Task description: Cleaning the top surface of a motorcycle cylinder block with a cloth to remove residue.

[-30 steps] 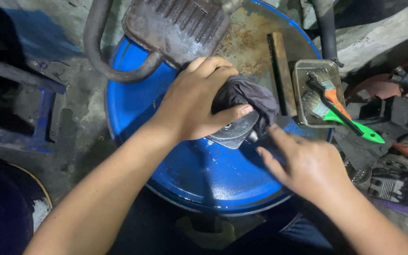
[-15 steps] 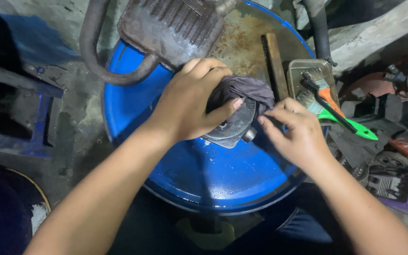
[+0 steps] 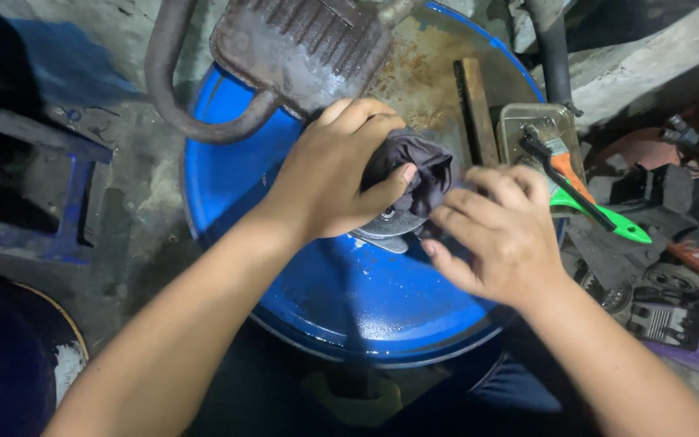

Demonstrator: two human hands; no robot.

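The left hand [image 3: 329,174] is clenched around a dark rag [image 3: 414,170], thumb and fingers wrapped over the bunched cloth and pressing it down on a round metal part [image 3: 386,228]. Only the lower edge of that part shows, a grey disc with a flat tab, lying on the wet top of a blue drum [image 3: 349,299] that serves as the table. The right hand [image 3: 491,235] sits just beside the rag on its right, fingers curled and knuckles up, fingertips at the edge of the cloth and the part; whether it pinches either one I cannot tell.

At the far side of the drum top, where the paint gives way to rust, rests a finned metal casing [image 3: 301,44] with a curved pipe [image 3: 175,89] bending off to the left. A flat rusty bar [image 3: 475,113] lies to the right of the rag, pointing away from the person. Beside it stands a small metal tray [image 3: 519,121], and across the tray lie two brushes, one with an orange handle [image 3: 568,174] and one with a green handle [image 3: 608,218] that sticks out past the drum's rim. Machine parts [image 3: 673,283] clutter the floor on the right.
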